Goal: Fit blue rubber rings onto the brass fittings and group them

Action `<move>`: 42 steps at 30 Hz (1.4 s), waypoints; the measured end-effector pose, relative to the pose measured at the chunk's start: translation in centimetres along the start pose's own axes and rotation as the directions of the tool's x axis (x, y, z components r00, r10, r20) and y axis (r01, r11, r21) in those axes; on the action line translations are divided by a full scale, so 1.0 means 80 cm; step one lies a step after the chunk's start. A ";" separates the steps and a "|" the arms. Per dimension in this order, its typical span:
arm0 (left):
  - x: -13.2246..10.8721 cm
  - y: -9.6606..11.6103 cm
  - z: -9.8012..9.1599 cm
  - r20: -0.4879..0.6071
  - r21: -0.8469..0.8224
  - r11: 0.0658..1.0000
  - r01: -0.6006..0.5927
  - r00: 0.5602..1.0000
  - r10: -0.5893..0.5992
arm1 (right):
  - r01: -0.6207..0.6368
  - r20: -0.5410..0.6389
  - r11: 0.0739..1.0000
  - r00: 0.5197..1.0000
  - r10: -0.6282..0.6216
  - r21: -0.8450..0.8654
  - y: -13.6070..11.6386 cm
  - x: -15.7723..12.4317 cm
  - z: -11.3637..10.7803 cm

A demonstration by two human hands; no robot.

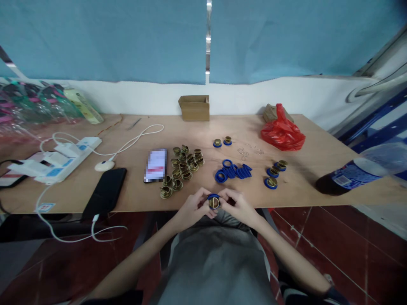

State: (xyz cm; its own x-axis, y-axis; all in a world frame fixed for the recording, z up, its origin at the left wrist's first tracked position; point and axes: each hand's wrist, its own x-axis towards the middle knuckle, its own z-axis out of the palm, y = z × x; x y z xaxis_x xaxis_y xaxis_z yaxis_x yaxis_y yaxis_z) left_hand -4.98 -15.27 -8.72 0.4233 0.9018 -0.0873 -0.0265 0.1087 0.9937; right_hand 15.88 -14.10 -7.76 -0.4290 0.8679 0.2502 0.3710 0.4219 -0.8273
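Note:
Over the table's front edge, my left hand [196, 208] and my right hand [239, 205] pinch a brass fitting [214, 203] from both sides. A blue ring sits around its rim. Just beyond my hands lies a heap of blue rings [233, 170]. To the left is a cluster of loose brass fittings [182, 167] without rings. Brass fittings with blue rings [271, 182] stand in a short row on the right. Two more ringed fittings [217, 142] stand farther back. My fingertips cover part of the held piece.
A lit phone [155, 165] lies beside the cluster, a dark phone [104, 190] farther left. A power strip [71, 159] with white cables, a cardboard box [194, 109], a red plastic bag [282, 131], a cola bottle [352, 173] lying tilted and clear bottles [41, 106] surround the work area.

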 end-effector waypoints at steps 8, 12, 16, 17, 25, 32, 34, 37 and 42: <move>0.001 -0.003 -0.002 0.020 -0.051 0.999 0.003 1.000 -0.002 | 0.006 0.004 1.000 1.000 -0.006 0.005 0.004 -0.001 0.000; 0.001 0.000 -0.004 0.056 -0.096 0.995 0.030 0.998 -0.025 | -0.003 -0.001 1.000 1.000 0.003 -0.001 0.004 0.000 0.000; 0.002 0.002 -0.006 0.098 -0.132 0.990 0.055 0.994 -0.042 | -0.069 0.025 0.995 0.997 0.068 0.075 0.004 0.000 0.001; 0.002 0.003 -0.007 0.107 -0.139 0.989 0.058 0.993 -0.044 | -0.082 0.027 0.992 0.996 0.080 0.092 0.004 0.000 0.001; 0.003 0.005 -0.013 0.182 -0.181 0.979 0.093 0.982 -0.059 | -0.165 0.104 0.948 0.984 0.142 0.273 0.003 0.001 0.001; 0.002 0.007 -0.018 0.250 -0.207 0.971 0.115 0.966 -0.061 | -0.217 0.152 0.916 0.973 0.175 0.337 0.003 0.002 -0.001; 0.002 0.009 -0.018 0.250 -0.198 0.973 0.120 0.966 -0.068 | -0.219 0.159 0.913 0.972 0.173 0.345 0.003 0.002 -0.002; 0.002 0.010 -0.016 0.234 -0.186 0.976 0.117 0.970 -0.072 | -0.199 0.158 0.918 0.976 0.152 0.344 0.004 0.002 -0.003; 0.002 0.013 -0.015 0.228 -0.175 0.979 0.106 0.972 -0.065 | -0.153 0.146 0.938 0.983 0.112 0.312 0.002 0.001 -0.006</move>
State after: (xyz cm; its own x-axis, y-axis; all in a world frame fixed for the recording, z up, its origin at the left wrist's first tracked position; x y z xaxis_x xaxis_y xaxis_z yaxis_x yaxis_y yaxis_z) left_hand -6.04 -14.55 -7.82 0.6192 0.7738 -0.1332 -0.1393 0.2753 0.9512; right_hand 16.34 -13.81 -7.63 -0.5004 0.8621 0.0800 0.1565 0.1809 -0.9710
